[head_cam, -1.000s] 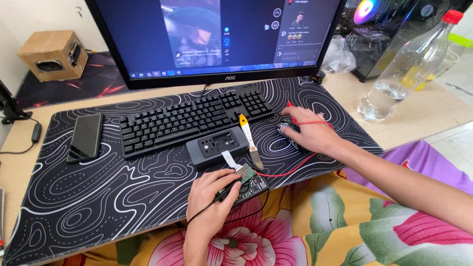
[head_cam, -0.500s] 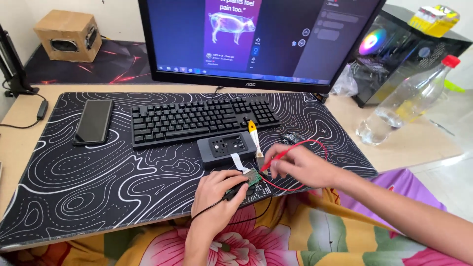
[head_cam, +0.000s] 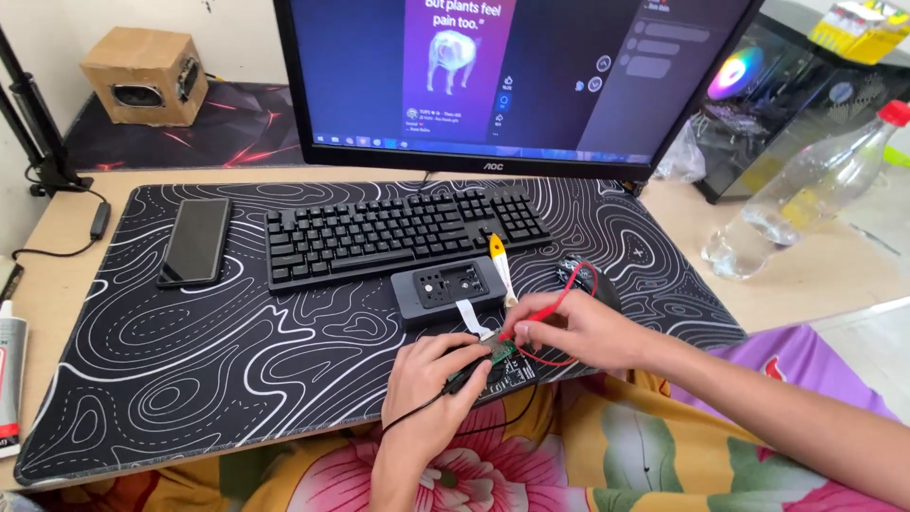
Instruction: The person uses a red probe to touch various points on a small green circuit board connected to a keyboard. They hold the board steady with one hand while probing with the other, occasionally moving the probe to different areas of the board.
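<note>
Left hand (head_cam: 431, 379) clamps the black probe (head_cam: 466, 377), right hand (head_cam: 573, 332) pinches the red probe (head_cam: 542, 310); both tips on the small green circuit board (head_cam: 500, 353) at the desk mat's (head_cam: 190, 360) front edge.

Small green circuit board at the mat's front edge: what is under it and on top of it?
The circuit board lies on the black patterned desk mat. The left hand brings a black probe and the right hand a red probe onto it. Both hands cover most of the board.
</note>
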